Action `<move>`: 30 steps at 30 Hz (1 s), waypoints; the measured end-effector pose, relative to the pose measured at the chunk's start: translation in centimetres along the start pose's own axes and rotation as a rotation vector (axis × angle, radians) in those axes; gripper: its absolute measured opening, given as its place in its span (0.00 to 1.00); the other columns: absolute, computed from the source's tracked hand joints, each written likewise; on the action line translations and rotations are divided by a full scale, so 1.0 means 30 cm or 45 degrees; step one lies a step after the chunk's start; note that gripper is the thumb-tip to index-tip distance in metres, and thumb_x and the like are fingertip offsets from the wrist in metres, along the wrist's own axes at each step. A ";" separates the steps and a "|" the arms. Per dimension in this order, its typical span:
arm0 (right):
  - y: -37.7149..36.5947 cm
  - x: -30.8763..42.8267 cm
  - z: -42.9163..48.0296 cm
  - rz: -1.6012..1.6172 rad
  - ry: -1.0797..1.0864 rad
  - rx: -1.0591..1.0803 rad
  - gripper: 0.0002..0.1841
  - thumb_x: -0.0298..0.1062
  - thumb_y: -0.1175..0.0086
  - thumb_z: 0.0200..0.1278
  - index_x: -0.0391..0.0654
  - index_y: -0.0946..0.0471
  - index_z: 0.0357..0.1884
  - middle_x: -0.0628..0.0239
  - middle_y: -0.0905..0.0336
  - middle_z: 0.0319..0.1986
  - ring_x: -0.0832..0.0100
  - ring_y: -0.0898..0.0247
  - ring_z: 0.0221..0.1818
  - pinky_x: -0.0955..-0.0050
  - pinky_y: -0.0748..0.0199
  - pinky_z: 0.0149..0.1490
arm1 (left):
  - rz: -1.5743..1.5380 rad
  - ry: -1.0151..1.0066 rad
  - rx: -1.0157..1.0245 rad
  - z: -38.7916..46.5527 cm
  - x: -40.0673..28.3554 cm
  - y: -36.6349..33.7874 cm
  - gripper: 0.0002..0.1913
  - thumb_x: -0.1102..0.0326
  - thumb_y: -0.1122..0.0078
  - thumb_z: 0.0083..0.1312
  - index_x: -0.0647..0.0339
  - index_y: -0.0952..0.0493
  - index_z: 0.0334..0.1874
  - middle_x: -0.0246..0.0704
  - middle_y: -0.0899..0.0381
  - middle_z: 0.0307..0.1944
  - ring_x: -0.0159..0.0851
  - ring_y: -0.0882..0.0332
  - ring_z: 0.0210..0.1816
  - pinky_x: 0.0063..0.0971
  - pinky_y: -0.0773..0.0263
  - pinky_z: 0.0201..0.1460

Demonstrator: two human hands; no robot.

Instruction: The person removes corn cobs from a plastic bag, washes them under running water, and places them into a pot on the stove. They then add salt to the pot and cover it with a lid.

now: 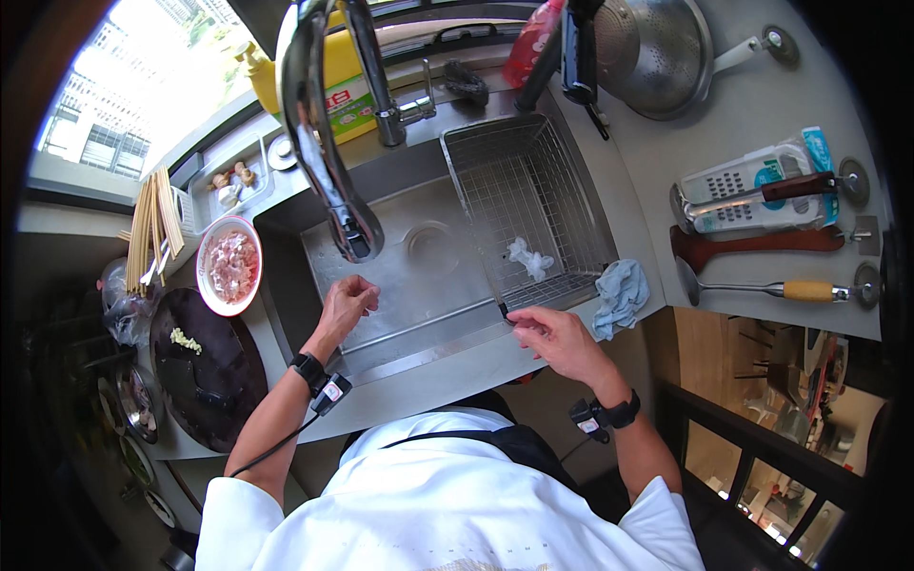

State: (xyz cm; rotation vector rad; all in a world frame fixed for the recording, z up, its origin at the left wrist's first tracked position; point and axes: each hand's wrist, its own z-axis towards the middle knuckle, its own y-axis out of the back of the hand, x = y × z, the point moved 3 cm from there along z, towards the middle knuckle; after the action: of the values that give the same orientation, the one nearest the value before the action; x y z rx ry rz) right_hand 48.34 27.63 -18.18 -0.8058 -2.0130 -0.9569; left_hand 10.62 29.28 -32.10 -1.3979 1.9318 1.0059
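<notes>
My left hand [350,303] hangs over the left part of the steel sink [400,207], its fingers curled, with no object visible in it. Just at the front left corner of the wire basket [532,200] is my right hand [553,339], fingers bent and partly spread; whether they touch the corner I cannot tell. A crumpled white piece [530,258] lies inside the basket. The faucet [357,235] arches over the sink. Left of the sink, a bowl of raw minced meat [230,265] stands behind a dark round board [207,378] that bears a small pile of chopped pale food [186,341].
A light blue cloth [620,296] lies at the sink's front right corner. Chopsticks [153,228] stand in a white holder at left. Colanders [657,57], a grater [750,185] and long-handled utensils are on the right. Yellow containers [350,86] stand behind the faucet.
</notes>
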 end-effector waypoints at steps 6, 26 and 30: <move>-0.148 0.180 0.264 -0.391 0.290 0.304 0.21 0.38 0.39 0.75 0.36 0.20 0.63 0.58 0.14 0.43 0.72 0.18 0.35 0.71 0.18 0.38 | 0.175 -0.357 -0.286 -0.162 -0.087 0.005 0.09 0.69 0.29 0.69 0.66 0.21 0.35 0.31 0.18 0.29 0.27 0.22 0.30 0.23 0.26 0.34; -0.447 0.238 0.483 0.026 0.139 0.317 0.10 0.32 0.37 0.69 0.34 0.12 0.41 0.63 0.14 0.26 0.76 0.17 0.26 0.75 0.17 0.34 | -0.069 -0.297 -0.184 -0.420 -0.048 0.082 0.12 0.71 0.34 0.73 0.63 0.16 0.56 0.35 0.12 0.39 0.31 0.14 0.39 0.26 0.18 0.44; -0.394 0.206 0.540 -0.252 0.293 -0.102 0.11 0.34 0.35 0.65 0.35 0.18 0.30 0.53 0.17 0.23 0.59 0.15 0.28 0.58 0.21 0.36 | -0.040 -0.110 -0.376 -0.456 0.034 0.163 0.07 0.69 0.33 0.73 0.68 0.14 0.44 0.32 0.14 0.28 0.29 0.14 0.33 0.24 0.19 0.39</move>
State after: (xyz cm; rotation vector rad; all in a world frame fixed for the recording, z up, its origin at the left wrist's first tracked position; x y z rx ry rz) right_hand 30.18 36.16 -24.29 -0.5176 -1.8871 -1.1920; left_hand 5.61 18.38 -23.84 -1.5096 1.7459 1.3559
